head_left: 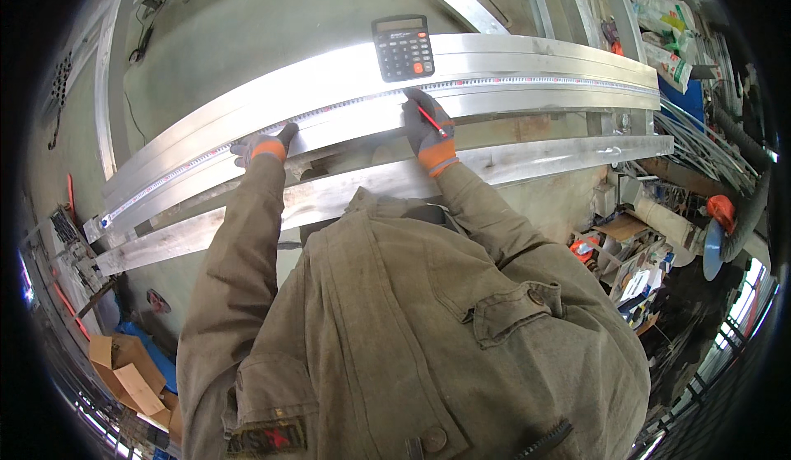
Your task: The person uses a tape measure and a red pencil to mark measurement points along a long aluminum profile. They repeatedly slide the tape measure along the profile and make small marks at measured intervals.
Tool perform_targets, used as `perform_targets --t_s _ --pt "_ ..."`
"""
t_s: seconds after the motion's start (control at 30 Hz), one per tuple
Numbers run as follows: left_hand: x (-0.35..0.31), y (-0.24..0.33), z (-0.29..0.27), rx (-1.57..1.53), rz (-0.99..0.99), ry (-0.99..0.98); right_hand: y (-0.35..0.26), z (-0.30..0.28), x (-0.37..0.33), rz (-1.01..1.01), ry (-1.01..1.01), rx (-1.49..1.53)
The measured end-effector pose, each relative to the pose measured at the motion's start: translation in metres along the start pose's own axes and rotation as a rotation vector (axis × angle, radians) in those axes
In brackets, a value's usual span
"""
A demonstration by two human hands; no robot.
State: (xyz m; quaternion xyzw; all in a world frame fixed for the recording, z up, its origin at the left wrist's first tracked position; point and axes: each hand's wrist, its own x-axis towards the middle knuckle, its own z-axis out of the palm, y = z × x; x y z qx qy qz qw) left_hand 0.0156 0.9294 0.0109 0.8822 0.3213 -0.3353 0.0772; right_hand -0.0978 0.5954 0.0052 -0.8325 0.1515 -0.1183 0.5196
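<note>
A long tape measure blade (511, 81) lies stretched along bright metal bars (544, 56). My left hand (265, 144), in a grey glove with an orange cuff, rests at the tape's near edge on the bars, its thumb and fingers apart. Farther right, my right hand (428, 126), gloved the same way, holds a thin red pencil (432, 121). Its fingertips reach the tape just below a black calculator (403, 48), which lies on the far bar. The undersides of both hands are hidden.
A separate metal bar (535, 159) runs closer to my body. More metal beams (568, 3) extend beyond the work. Thin rods (709, 143) and bags (666, 19) crowd the right side. An open cardboard box (132, 373) sits at lower left, and a cable (144, 36) lies at upper left.
</note>
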Motion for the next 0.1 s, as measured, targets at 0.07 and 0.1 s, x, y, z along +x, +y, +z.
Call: perform_targets --t_s 0.07,0.1 --pt "0.021 -0.019 0.002 0.044 0.092 0.013 0.010 0.013 -0.006 0.083 -0.024 0.055" --pt "0.031 -0.033 0.003 0.066 0.139 0.014 0.015 0.017 -0.010 0.086 -0.024 0.058"
